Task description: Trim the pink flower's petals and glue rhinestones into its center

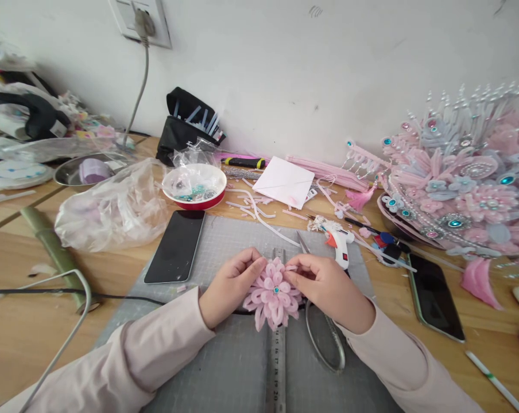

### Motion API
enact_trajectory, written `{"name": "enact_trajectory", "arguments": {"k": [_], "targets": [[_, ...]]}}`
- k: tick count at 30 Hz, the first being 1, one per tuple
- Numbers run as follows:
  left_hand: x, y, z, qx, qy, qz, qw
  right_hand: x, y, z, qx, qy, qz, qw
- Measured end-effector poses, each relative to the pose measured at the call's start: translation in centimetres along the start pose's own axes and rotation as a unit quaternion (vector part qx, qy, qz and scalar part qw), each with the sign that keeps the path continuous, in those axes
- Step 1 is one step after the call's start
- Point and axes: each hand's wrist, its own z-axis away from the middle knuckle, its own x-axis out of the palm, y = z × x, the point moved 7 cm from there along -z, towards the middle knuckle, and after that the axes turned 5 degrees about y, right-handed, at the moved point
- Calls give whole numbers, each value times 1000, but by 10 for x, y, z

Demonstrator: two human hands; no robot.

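A pink layered flower (271, 301) of looped fuzzy stems, with a turquoise gem at its centre, is held up over the grey cutting mat (216, 367). My left hand (236, 284) pinches its upper left petals between thumb and fingers. On the other side my right hand (324, 284) pinches a petal at the upper right. Beneath the flower lies a steel ruler (279, 373), partly covered by it. Scissors (328, 344) rest under my right hand, their blades partly hidden. A white glue gun (342, 246) lies just beyond that hand.
A dark phone (175, 246) lies left, another phone (436, 295) right. Behind are a red-and-white bowl (194, 186) of beads, a plastic bag (113, 206), a white card (284, 182) and stem scraps. A large heap of pink ornaments (466, 189) fills the right back. A cable (130, 297) crosses the mat.
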Motion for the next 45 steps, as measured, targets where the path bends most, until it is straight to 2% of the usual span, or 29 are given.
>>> {"name": "enact_trajectory", "arguments": {"k": [5, 9, 12, 15, 19, 23, 26, 27, 29, 31, 33, 36, 42, 45], "targets": [[-5, -4, -1, -18, 27, 21, 999, -2, 2, -1, -2, 20, -19, 1000], [-9, -12, -3, -36, 44, 79, 995, -5, 3, -3, 1, 48, -29, 998], [-6, -17, -7, -39, 11, 129, 991, -11, 7, -4, 29, 82, -80, 993], [-1, -19, -8, -28, -35, 131, 990, -12, 10, -5, 53, 90, -132, 986], [7, -16, -4, -26, -68, 105, 992, -7, 9, -5, 33, 79, -132, 988], [12, -12, 0, -42, -72, 98, 992, -4, 0, -5, -23, 46, -56, 997], [4, -7, -3, -26, -19, 95, 995, -16, -5, 5, -32, 59, 92, 994], [0, -6, -4, -17, 6, 94, 995, -21, -1, 11, -7, 67, 165, 984], [-8, -4, -7, 1, 50, 97, 994, -30, 12, 29, 63, 66, 327, 941], [-12, -3, -8, 7, 73, 105, 992, -32, 33, 49, 139, 34, 417, 897], [-15, -4, -9, 4, 84, 99, 992, -29, 48, 63, 163, 24, 434, 886], [-17, -2, -9, 6, 89, 75, 993, -24, 62, 69, 170, 49, 416, 892], [-22, 0, -11, 32, 94, 97, 990, -23, 68, 60, 198, 68, 361, 909], [-23, -3, -13, 27, 91, 111, 989, -33, 68, 60, 200, 111, 297, 927]]}}
